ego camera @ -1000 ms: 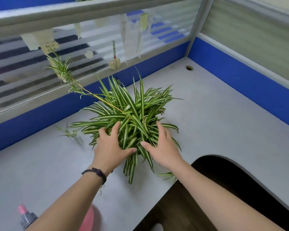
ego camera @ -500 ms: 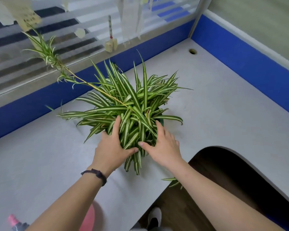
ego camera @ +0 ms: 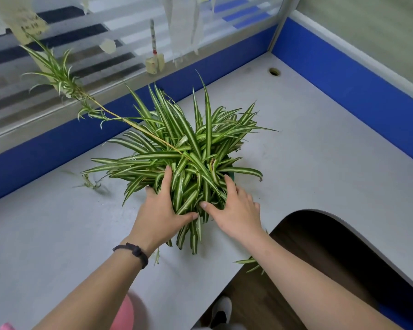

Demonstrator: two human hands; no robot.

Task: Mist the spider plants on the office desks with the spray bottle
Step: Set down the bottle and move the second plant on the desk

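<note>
A spider plant (ego camera: 188, 148) with striped green and white leaves stands in the middle of the grey desk (ego camera: 320, 163). Its dark green pot (ego camera: 231, 174) is almost fully hidden under the leaves. My left hand (ego camera: 160, 210) and my right hand (ego camera: 234, 208) cup the pot from both sides, thumbs pointing at each other, fingers reaching in among the leaves. A long runner with plantlets (ego camera: 62, 82) arches to the upper left. The pink spray bottle (ego camera: 126, 315) stands at the bottom left, mostly behind my left forearm.
Blue partition panels (ego camera: 343, 86) with frosted glass close off the back and right of the desk. A cable hole (ego camera: 274, 71) sits in the far corner. A small loose plantlet (ego camera: 90, 183) lies left of the plant. The desk's curved cut-out (ego camera: 320, 234) opens at the lower right.
The view has dipped and come nearer to the plant. Both hands stay around the pot, with the fingers pushed a little deeper into the leaves.
</note>
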